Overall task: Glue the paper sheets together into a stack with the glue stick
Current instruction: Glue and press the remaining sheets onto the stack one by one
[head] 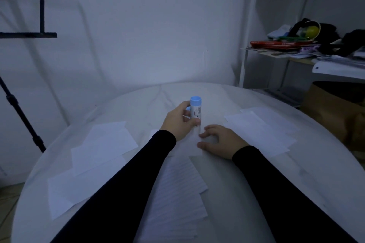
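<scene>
Glue stick poised over a sheet at a paper-strewn round table point(246, 183).

The left hand point(180, 122) grasps the glue stick point(196, 109) upright, blue end up, its lower end at the small sheet point(194, 145) in the middle — whether the glue touches the paper cannot be told. The right hand point(221, 141) lies on that sheet with fingers spread and relaxed, holding nothing. More sheets lie loose to the left point(106, 144), right point(258, 130) and near point(177, 193). The likely risk: should the pinning hand lift, the thin sheet could drag, crease or slide under the stick — leaving a crooked stack.
</scene>
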Motion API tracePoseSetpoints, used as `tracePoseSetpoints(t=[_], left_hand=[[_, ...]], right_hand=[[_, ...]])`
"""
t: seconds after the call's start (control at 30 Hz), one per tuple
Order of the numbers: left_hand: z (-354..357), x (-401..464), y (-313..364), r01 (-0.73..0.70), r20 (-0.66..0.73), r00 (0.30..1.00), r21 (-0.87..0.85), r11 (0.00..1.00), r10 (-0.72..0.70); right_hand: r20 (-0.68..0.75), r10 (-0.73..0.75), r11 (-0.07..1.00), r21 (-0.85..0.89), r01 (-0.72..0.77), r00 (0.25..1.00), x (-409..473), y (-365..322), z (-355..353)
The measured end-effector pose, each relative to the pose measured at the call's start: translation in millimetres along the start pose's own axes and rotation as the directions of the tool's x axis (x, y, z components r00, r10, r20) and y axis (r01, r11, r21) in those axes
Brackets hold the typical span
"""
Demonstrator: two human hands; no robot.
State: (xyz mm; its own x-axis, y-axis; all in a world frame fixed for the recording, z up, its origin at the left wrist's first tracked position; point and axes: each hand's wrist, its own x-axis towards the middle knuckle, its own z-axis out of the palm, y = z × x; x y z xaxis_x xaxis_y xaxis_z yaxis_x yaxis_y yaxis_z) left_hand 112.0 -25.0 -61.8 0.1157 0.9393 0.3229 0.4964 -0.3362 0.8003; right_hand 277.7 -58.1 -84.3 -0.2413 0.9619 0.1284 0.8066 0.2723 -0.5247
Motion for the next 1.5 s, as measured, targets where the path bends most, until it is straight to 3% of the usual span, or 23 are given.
tracePoseSetpoints(t=[0.23, 0.6, 0.97, 1.27, 1.5], left_hand=[[-7.9, 2.7, -6.1, -0.003, 0.02, 1.0, 0.068, 0.998, 0.002], [-4.0, 1.0, -8.1, 0.016, 0.006, 1.0, -0.07, 0.997, -0.016], [-1.0, 0.3, -5.5, -0.014, -0.11, 0.994, -0.011, 1.0, 0.013], [-4.2, -0.3, -6.4, -0.086, 0.004, 0.996, 0.097, 0.992, 0.086], [-15.5, -3.5, -14.8, -0.059, -0.035, 0.997, 0.116, 0.991, 0.064]], right_hand=[[-0.044, -0.03, 0.999, 0.009, 0.03, 0.999, 1.6, -1.5, 5.7], [0.025, -0.026, 0.998, -0.063, 0.028, 0.999, -2.4, -4.1, 3.5], [-0.022, -0.033, 0.999, 0.013, 0.033, 0.999, -0.2, 1.7, 4.8], [-0.022, -0.014, 0.999, 0.036, 0.015, 1.0, 0.1, -1.4, 3.7], [-0.015, -0.012, 1.0, 0.022, 0.012, 1.0, -3.6, -7.9, -0.4]])
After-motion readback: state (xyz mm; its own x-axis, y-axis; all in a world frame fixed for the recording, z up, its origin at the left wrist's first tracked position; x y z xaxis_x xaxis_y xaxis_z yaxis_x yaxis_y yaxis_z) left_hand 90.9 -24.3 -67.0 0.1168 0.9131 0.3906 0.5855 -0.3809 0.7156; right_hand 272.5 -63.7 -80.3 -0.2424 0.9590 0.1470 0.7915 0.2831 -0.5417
